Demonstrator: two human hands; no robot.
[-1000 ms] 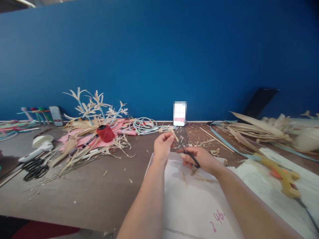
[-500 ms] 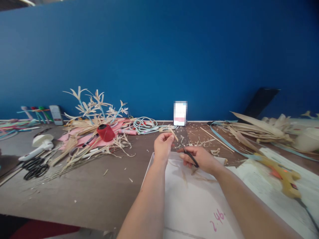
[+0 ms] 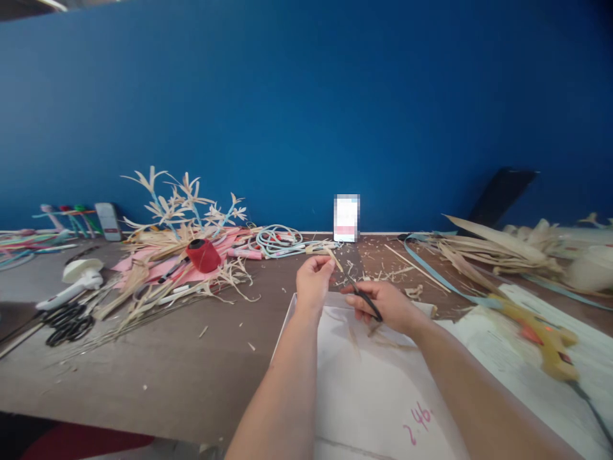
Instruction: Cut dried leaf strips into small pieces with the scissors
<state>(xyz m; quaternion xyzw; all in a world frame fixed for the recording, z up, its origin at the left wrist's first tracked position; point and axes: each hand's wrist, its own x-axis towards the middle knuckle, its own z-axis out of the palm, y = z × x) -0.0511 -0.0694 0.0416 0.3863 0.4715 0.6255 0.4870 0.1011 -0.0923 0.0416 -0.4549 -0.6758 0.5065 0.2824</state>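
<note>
Above the far edge of a white box lid (image 3: 373, 390), my left hand (image 3: 315, 281) pinches a thin pale strip (image 3: 332, 255), which looks like dried husk. My right hand (image 3: 383, 303) is wrapped round the dark handles of a pair of scissors (image 3: 368, 301). Their blades point up and left, at the strip close to my left fingertips. Whether the blades touch the strip I cannot tell. Thin scraps (image 3: 393, 343) lie on the lid under my right hand.
Husk flowers (image 3: 177, 207), a red spool (image 3: 204, 255) and coiled blue cord (image 3: 279, 241) lie to the left. A lit phone (image 3: 345, 218) leans on the blue wall. A yellow glue gun (image 3: 550, 338) rests on papers at right, near dried husks (image 3: 507, 243).
Both hands stay almost where they were. The scissors and right fingers have shifted very slightly; the left hand keeps its pinch on the strip.
</note>
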